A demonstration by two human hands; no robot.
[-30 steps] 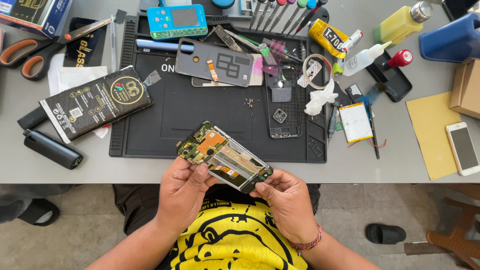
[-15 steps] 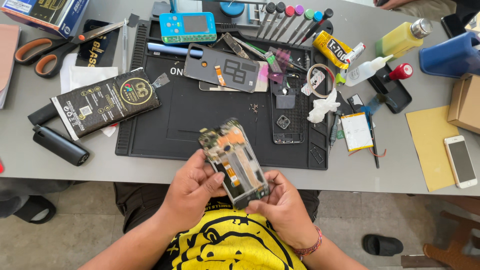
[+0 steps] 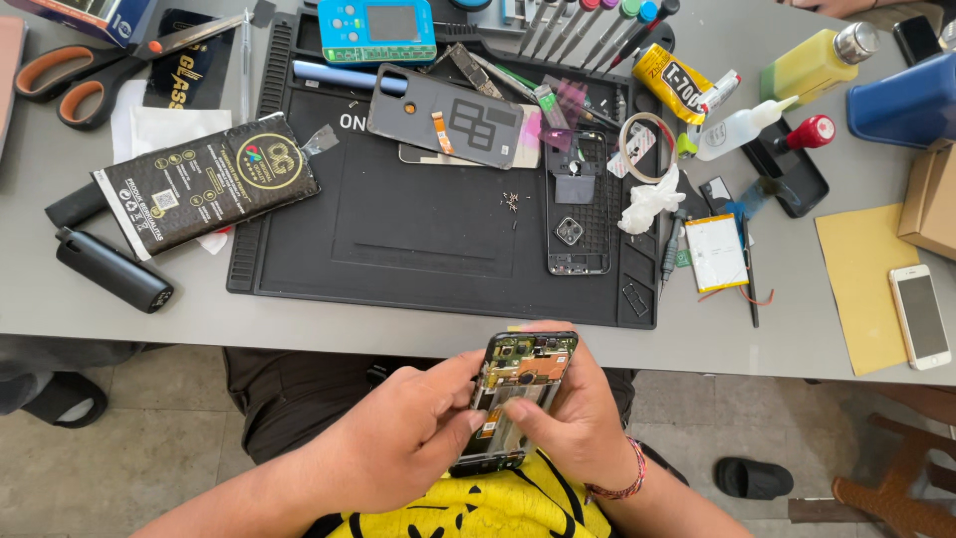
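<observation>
Both hands clasp an opened smartphone (image 3: 518,399) below the table edge (image 3: 299,334), circuit board exposed: left hand (image 3: 403,438) gripping its side, right hand (image 3: 578,418) cradling it, thumb on the internals. Steady support and light thumb pressure seem wise; loose screws (image 3: 512,200) lie on the black repair mat (image 3: 428,239).

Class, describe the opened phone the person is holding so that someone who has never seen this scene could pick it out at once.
Start at the black work mat on the grey table, then drop below the table's near edge to the person's lap. There the left hand and right hand grip the opened phone. Unlike the white phone lying intact on the table, its back is off, showing copper-coloured parts inside.
</observation>
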